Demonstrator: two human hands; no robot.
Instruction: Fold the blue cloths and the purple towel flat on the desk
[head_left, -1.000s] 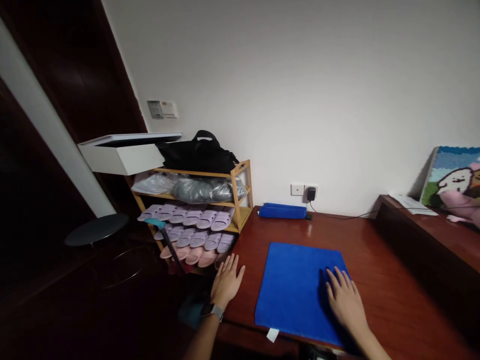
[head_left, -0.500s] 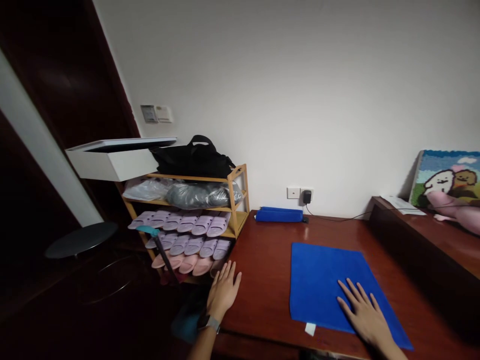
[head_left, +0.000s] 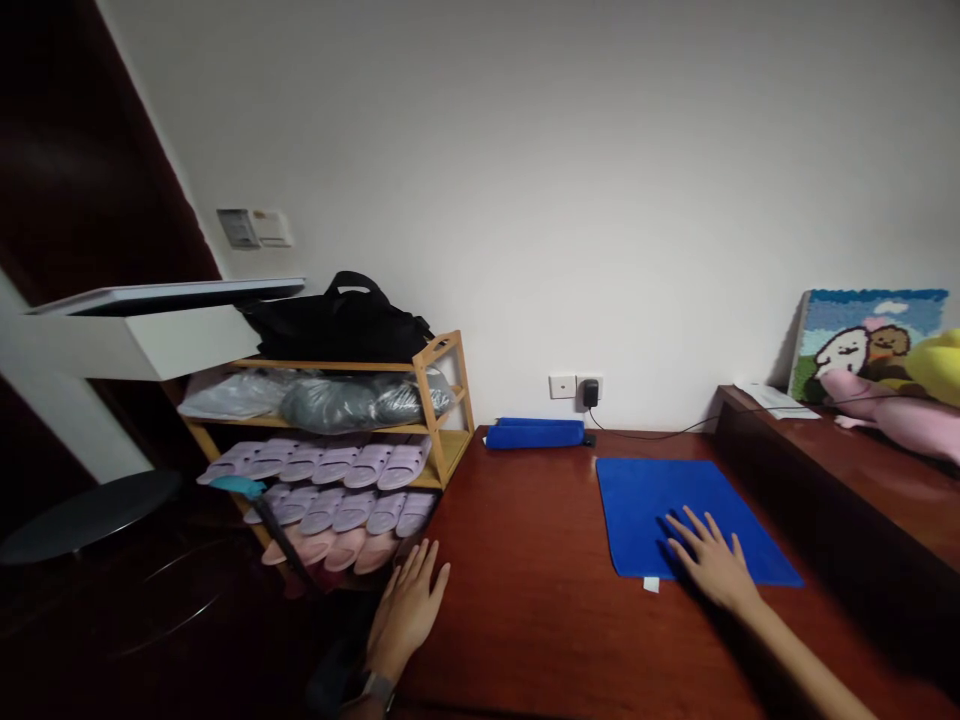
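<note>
Blue square fabric cloth (head_left: 645, 500) has shifted off the front edge toward the brown wooden surface's (head_left: 525, 570) back-right corner. Right hand (head_left: 716, 570): fingers spread over it. Left hand (head_left: 405, 610): thumb apart. Likely light, floppy; pinch front corners.

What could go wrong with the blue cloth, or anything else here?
If the right hand slides the cloth toward the wall, it might catch the black cord. Uneven pressure could wrinkle the cloth. Separately, the white box juts past the rack, so a bump might tip it.
</note>
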